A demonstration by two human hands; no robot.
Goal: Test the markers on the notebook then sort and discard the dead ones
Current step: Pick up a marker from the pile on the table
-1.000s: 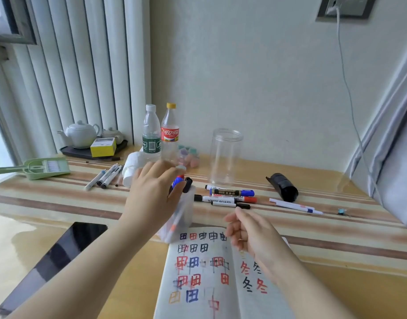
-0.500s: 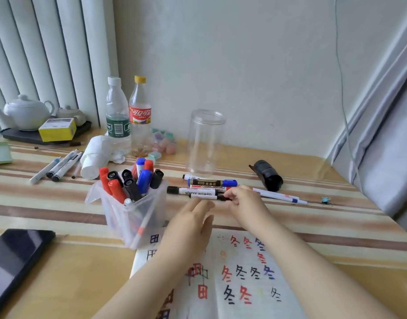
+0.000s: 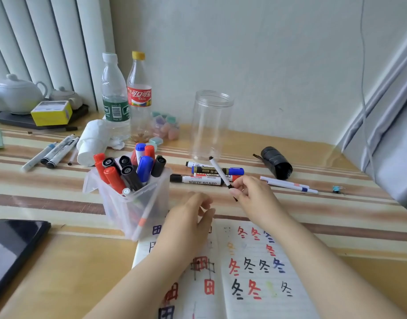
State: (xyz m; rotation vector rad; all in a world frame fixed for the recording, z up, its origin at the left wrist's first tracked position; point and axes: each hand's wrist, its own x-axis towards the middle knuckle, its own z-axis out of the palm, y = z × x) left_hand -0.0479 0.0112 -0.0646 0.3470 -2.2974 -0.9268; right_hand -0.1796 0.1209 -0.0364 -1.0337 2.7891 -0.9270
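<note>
Right hand [image 3: 253, 194] is pinching a thin white black-tipped marker [image 3: 219, 172], apparently for testing on the open lined notebook [image 3: 255, 272]; left hand's [image 3: 188, 224] grip is hovering, loosely spread.

Two bottles [image 3: 126, 97]; one clear jar [image 3: 210, 125]; one notebook [image 3: 255, 272]; perhaps ten markers in the cup [image 3: 133, 203]

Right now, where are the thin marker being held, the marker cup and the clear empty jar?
thin white marker [image 3: 219, 169], head view, on its white barrel above the right hand
translucent marker cup [image 3: 119, 201], head view, on its front wall
clear empty jar [image 3: 210, 125], head view, mid wall
</note>
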